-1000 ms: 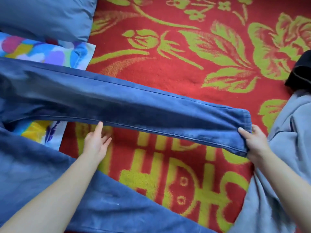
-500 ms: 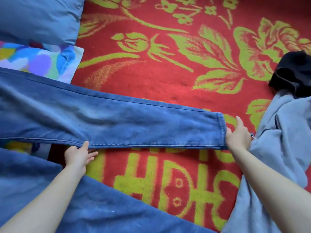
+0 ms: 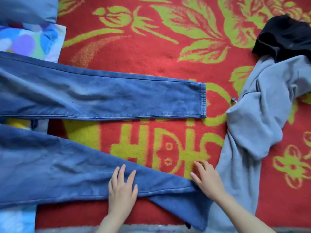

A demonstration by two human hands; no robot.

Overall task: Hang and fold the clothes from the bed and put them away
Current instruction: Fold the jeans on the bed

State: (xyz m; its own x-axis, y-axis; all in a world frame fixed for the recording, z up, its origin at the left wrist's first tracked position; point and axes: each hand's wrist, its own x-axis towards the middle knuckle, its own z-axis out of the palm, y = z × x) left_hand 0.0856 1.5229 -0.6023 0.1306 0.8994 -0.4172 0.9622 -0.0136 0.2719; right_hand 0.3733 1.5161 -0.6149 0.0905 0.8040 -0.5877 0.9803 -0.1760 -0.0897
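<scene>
Left hand (image 3: 122, 190) seemingly flat on jeans (image 3: 101, 100)

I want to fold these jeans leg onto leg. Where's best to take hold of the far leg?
Probably at its hem, coming from the right. The far leg lies flat and straight on the blanket, and its stitched hem end is free, facing the grey garment. With the right hand, slide fingers under the near corner, thumb on top.
</scene>
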